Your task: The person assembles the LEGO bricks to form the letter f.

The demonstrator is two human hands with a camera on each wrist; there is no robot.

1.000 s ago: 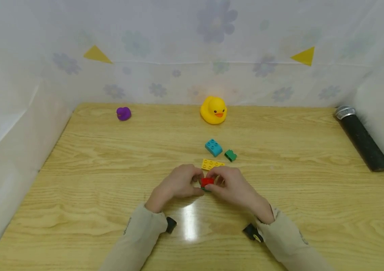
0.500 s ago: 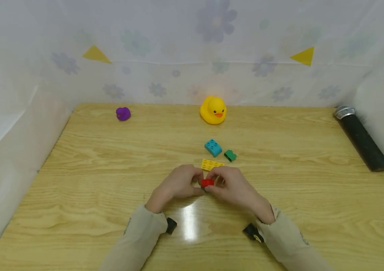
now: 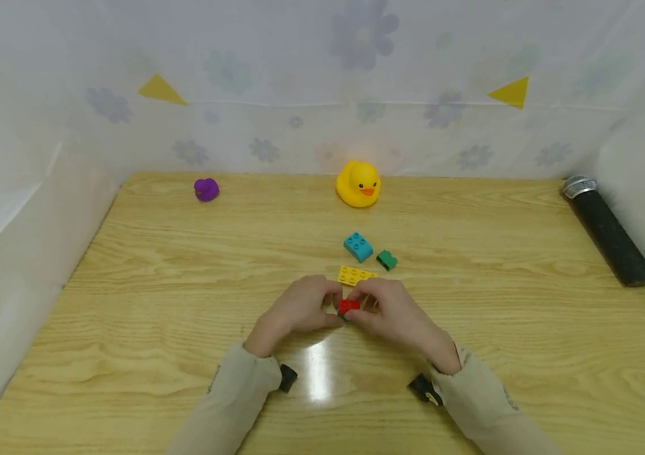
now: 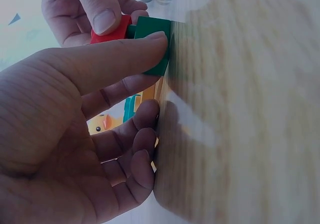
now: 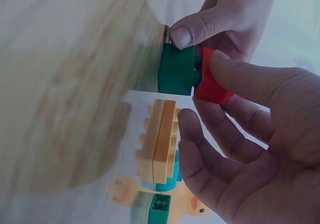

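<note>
In the head view my left hand (image 3: 304, 304) and right hand (image 3: 393, 309) meet over a small red building brick (image 3: 348, 306). My left thumb and fingers grip a green brick (image 4: 152, 25) standing on the table. The red brick (image 5: 207, 89) is pinched between my right thumb and fingers, up against the green brick's studs. Some stud height still shows between the two bricks (image 5: 176, 69) in the right wrist view. Just beyond my fingertips lies a yellow brick (image 3: 350, 275), partly covered by the right hand. A blue brick (image 3: 358, 247) and another green brick (image 3: 387, 260) lie behind it.
A yellow rubber duck (image 3: 359, 184) sits at the back of the wooden table (image 3: 157, 303), and a small purple duck (image 3: 206, 189) is at back left. Along the right edge lies a black microphone (image 3: 609, 230). White flowered sheeting (image 3: 294, 82) surrounds the table's back and sides.
The red brick has shifted and tilted slightly between my fingers, its top showing more than its front for a moment. Both hands stay almost in place. The other bricks have not moved.
</note>
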